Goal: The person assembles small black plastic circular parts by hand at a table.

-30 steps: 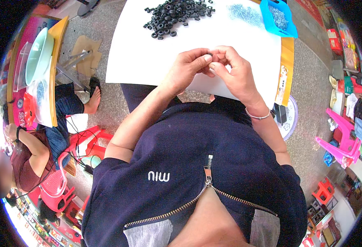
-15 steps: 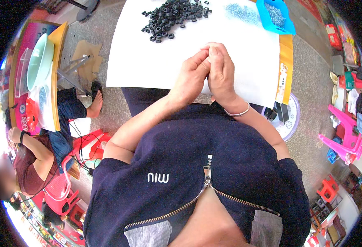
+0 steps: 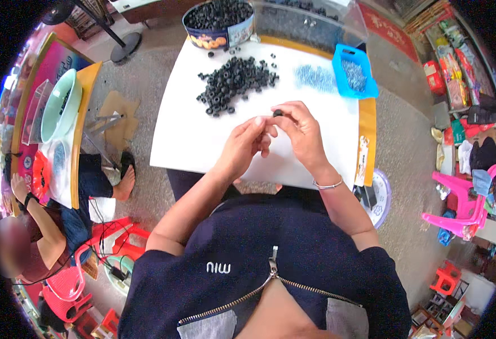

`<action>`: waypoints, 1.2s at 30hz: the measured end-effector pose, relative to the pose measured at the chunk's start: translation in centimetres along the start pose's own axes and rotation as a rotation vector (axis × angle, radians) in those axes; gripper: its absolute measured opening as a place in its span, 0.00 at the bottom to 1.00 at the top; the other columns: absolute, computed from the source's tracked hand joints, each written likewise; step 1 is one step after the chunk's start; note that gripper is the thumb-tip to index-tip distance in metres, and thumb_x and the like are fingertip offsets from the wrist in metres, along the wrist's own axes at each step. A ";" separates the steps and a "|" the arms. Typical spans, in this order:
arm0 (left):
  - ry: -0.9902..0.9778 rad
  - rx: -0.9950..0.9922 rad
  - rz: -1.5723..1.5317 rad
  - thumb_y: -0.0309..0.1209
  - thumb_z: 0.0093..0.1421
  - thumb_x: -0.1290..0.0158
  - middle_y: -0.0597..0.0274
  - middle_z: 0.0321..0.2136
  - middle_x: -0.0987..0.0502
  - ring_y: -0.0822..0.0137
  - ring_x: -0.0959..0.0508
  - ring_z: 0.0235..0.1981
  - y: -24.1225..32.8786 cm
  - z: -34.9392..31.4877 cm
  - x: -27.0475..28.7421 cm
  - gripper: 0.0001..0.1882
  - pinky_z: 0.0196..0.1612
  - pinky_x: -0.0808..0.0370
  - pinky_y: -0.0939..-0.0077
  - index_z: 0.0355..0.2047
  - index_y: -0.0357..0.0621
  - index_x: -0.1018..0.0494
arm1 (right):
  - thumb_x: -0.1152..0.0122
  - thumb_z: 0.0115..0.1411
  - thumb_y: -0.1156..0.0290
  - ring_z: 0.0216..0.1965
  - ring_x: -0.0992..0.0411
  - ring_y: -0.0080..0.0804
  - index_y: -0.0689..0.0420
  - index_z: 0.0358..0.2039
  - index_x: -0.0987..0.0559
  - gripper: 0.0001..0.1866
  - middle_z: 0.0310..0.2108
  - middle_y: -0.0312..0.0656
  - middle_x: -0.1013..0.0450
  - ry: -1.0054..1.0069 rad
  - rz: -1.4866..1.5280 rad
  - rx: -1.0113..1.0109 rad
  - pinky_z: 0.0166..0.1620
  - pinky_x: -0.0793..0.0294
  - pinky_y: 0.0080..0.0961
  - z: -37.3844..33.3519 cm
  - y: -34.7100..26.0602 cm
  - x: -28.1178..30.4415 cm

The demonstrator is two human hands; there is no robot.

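Above the white tabletop sheet [image 3: 186,135], my right hand [image 3: 305,138] pinches a small black ring-shaped part [image 3: 278,113] between thumb and fingers. My left hand [image 3: 242,146] is right beside it, fingers curled and thumb tip close to the black part. Whether anything sits in the left fingers is too small to make out. Beyond my hands lies a loose pile of similar black parts [image 3: 234,85], some showing a round hole. To its right are tiny clear-blue pieces [image 3: 314,77], spread thinly, beside a blue plastic basket [image 3: 342,55] holding more of them.
A round tin [image 3: 234,35] full of black parts stands at the table's far edge, next to a clear plastic box [image 3: 315,22]. At the left, a person [image 3: 44,231] sits by another table with a pale green basin [image 3: 70,107]. A pink stool [image 3: 462,198] is at the right.
My hands, pressed together before, have come slightly apart, and the black part now shows in the right fingers. The view has shifted, bringing the tin and clear box into sight.
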State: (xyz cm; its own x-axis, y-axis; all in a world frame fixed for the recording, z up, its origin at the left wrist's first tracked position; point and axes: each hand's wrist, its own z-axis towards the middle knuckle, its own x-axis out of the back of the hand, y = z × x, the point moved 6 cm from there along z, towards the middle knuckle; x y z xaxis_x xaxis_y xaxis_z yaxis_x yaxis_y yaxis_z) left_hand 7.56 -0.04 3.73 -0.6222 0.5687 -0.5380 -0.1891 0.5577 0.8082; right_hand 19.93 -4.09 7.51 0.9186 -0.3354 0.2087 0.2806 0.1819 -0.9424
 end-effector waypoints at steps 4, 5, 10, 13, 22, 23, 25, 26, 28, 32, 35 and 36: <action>0.029 -0.057 0.044 0.45 0.66 0.59 0.63 0.33 0.30 0.75 0.32 0.27 -0.1 0.1 2.4 0.23 0.28 0.32 0.80 0.47 0.35 0.32 | 0.41 0.55 0.73 0.33 0.28 0.25 0.60 0.38 0.22 0.10 0.31 0.39 0.27 0.207 -0.261 -0.074 0.38 0.29 0.21 7.0 0.4 4.8; 0.046 -0.045 0.052 0.44 0.66 0.59 0.63 0.32 0.30 0.74 0.32 0.27 -0.4 0.1 3.2 0.23 0.29 0.32 0.80 0.47 0.35 0.32 | 0.40 0.54 0.72 0.33 0.28 0.26 0.59 0.38 0.22 0.10 0.31 0.40 0.26 0.260 -0.297 0.024 0.38 0.29 0.22 9.8 -0.2 6.2; 0.071 -0.038 -0.037 0.35 0.66 0.56 0.64 0.31 0.30 0.74 0.31 0.29 -1.3 1.4 3.8 0.16 0.32 0.30 0.79 0.45 0.33 0.32 | 0.42 0.56 0.63 0.37 0.25 0.42 0.58 0.43 0.22 0.17 0.36 0.50 0.23 0.449 -0.838 0.421 0.41 0.28 0.32 22.6 -1.8 14.2; 0.090 -0.053 -0.122 0.33 0.66 0.56 0.64 0.31 0.31 0.74 0.31 0.29 -0.9 1.0 4.7 0.14 0.32 0.29 0.80 0.44 0.34 0.32 | 0.41 0.54 0.65 0.36 0.25 0.41 0.59 0.41 0.22 0.16 0.36 0.49 0.24 0.366 -0.870 0.317 0.40 0.28 0.32 22.6 -1.2 10.4; -0.029 -0.029 -0.220 0.32 0.66 0.57 0.64 0.31 0.30 0.75 0.31 0.27 -1.2 1.4 5.3 0.13 0.31 0.30 0.81 0.44 0.35 0.32 | 0.38 0.50 0.73 0.37 0.31 0.31 0.55 0.37 0.20 0.12 0.34 0.39 0.28 -0.084 -0.567 0.284 0.42 0.32 0.26 9.1 4.3 -3.3; -0.026 -0.020 -0.217 0.32 0.66 0.56 0.65 0.31 0.30 0.75 0.31 0.27 -1.3 1.3 5.4 0.13 0.31 0.30 0.81 0.43 0.35 0.32 | 0.39 0.48 0.72 0.39 0.33 0.41 0.55 0.35 0.21 0.11 0.33 0.42 0.29 -0.096 -0.486 0.247 0.46 0.34 0.34 9.1 4.6 -4.0; -0.026 -0.010 -0.205 0.32 0.66 0.56 0.65 0.30 0.29 0.75 0.31 0.26 -1.5 1.4 5.3 0.12 0.31 0.30 0.81 0.43 0.35 0.32 | 0.39 0.48 0.73 0.39 0.33 0.41 0.55 0.35 0.21 0.11 0.33 0.42 0.29 -0.058 -0.517 0.348 0.46 0.34 0.35 9.6 4.0 -5.1; -0.042 -0.019 -0.227 0.32 0.65 0.56 0.65 0.30 0.29 0.75 0.30 0.26 -1.4 1.4 5.2 0.12 0.31 0.30 0.80 0.43 0.35 0.32 | 0.40 0.48 0.74 0.39 0.33 0.41 0.55 0.35 0.20 0.11 0.33 0.42 0.29 -0.017 -0.551 0.447 0.46 0.34 0.35 10.0 3.5 -5.6; -0.054 -0.036 -0.245 0.32 0.65 0.56 0.65 0.30 0.29 0.75 0.30 0.26 -1.3 1.2 5.2 0.12 0.31 0.30 0.80 0.43 0.35 0.32 | 0.40 0.48 0.75 0.39 0.34 0.40 0.54 0.35 0.20 0.12 0.33 0.40 0.30 -0.040 -0.558 0.494 0.45 0.34 0.35 10.9 3.3 -6.9; -0.081 -0.029 -0.318 0.29 0.65 0.57 0.63 0.30 0.28 0.75 0.28 0.26 -1.5 1.2 5.3 0.11 0.32 0.27 0.81 0.43 0.34 0.31 | 0.40 0.47 0.75 0.38 0.35 0.39 0.52 0.34 0.20 0.11 0.32 0.37 0.32 -0.140 -0.713 0.592 0.42 0.36 0.35 10.7 3.6 -8.3; -0.088 -0.026 -0.328 0.31 0.65 0.56 0.64 0.31 0.29 0.75 0.29 0.27 -1.6 1.1 5.1 0.12 0.32 0.29 0.81 0.44 0.34 0.32 | 0.39 0.48 0.75 0.37 0.34 0.38 0.55 0.35 0.22 0.11 0.32 0.38 0.30 -0.112 -0.708 0.536 0.43 0.36 0.33 9.9 4.1 -6.9; -0.079 -0.027 -0.314 0.32 0.65 0.55 0.64 0.31 0.29 0.75 0.30 0.27 -1.6 1.1 5.1 0.13 0.31 0.30 0.81 0.44 0.35 0.32 | 0.39 0.48 0.75 0.37 0.34 0.38 0.55 0.35 0.22 0.11 0.32 0.38 0.30 -0.110 -0.711 0.533 0.43 0.36 0.33 9.5 4.0 -6.5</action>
State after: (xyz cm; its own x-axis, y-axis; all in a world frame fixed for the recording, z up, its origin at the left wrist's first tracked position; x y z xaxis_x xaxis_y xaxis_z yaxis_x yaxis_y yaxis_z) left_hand 5.54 2.62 -0.54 -0.4700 0.4170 -0.7779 -0.3829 0.6978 0.6054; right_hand 17.75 7.60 4.84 0.4925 -0.4473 0.7466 0.8604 0.3790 -0.3406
